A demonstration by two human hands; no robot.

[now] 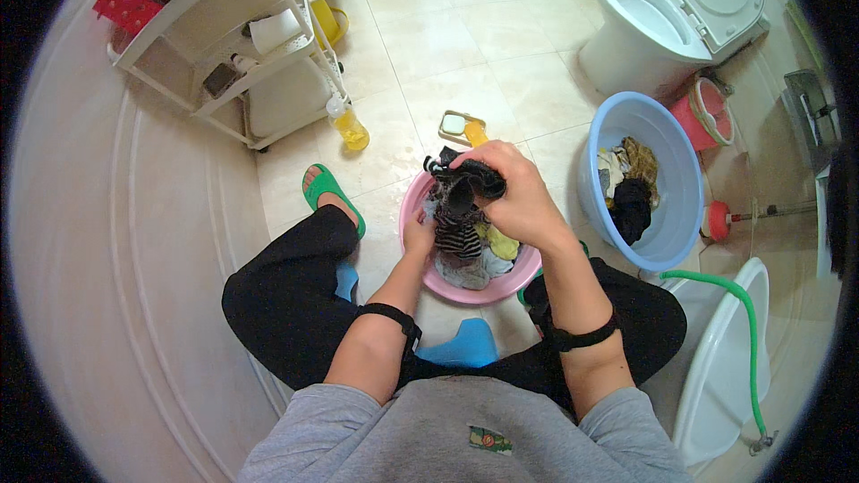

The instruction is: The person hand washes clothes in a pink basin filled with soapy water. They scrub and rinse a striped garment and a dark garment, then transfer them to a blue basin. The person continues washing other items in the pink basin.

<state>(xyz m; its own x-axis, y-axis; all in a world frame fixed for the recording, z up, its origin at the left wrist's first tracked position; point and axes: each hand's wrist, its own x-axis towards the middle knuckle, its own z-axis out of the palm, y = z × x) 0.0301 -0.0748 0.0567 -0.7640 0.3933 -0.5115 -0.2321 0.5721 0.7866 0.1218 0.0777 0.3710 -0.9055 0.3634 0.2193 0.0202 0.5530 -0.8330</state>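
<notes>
Head view: a person bends over a round pink plastic basin (481, 297) standing on the pale tiled floor between their feet. The right hand (512, 190) is clenched around a bunched black cloth (477, 182), holding it up over the basin. The left hand (419, 233) is at the basin's left side, close against a black-and-white striped cloth (458, 240); its fingers are partly hidden, so I cannot tell whether it grips anything. A yellow cloth (502, 245) and a light grey cloth (461, 274) lie lower in the same basin.

Just beyond the rim rests a small tan tray holding a pale green soap bar (454, 124). To the right, apart from the pink basin, stands a larger light-blue plastic basin (682, 190) with a black cloth (632, 213), a brownish patterned cloth (641, 164) and a cream cloth (610, 170) inside.

The work looks partway along: one piece is in hand, and the yellow and grey pieces lie out of the hands' grasp. Whether the light-blue basin's pieces are finished or waiting cannot be told from how they lie.
</notes>
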